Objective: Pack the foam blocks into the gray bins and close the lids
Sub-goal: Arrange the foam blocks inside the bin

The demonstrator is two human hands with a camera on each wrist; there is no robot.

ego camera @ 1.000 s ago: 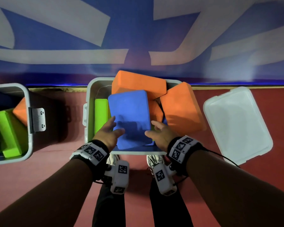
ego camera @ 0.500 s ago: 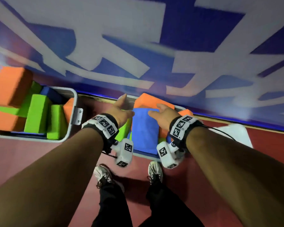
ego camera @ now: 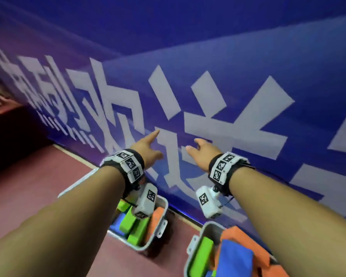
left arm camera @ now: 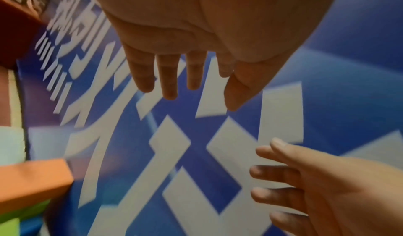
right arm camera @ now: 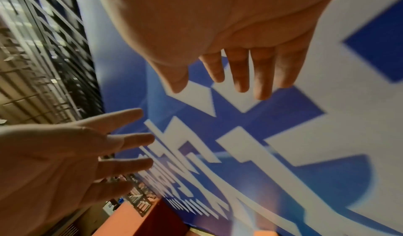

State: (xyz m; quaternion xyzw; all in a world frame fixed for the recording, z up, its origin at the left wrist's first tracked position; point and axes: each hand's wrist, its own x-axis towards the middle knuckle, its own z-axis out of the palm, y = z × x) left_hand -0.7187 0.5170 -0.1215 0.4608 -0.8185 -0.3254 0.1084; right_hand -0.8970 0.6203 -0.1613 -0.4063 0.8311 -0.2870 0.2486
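— So what's around, from the left?
— Red floor (ego camera: 28, 188), then a glossy blue banner (ego camera: 248, 56) with white lettering behind both hands.
— And the bins?
— Two gray bins (ego camera: 161, 220), lids off, squared foam blocks (ego camera: 134, 226) in green, orange, blue.
— The fingers?
— Left hand (ego camera: 146, 148) and right hand (ego camera: 204, 152) spread, holding nothing, raised well above the blocks.

Two bins (ego camera: 158, 234) (ego camera: 194, 254) side by side before wall (ego camera: 248, 56); blocks (ego camera: 132, 222) inside both

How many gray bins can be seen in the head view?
2. One bin sits under the left forearm; the other bin sits at the bottom edge, under the right forearm. Neither has a lid on.
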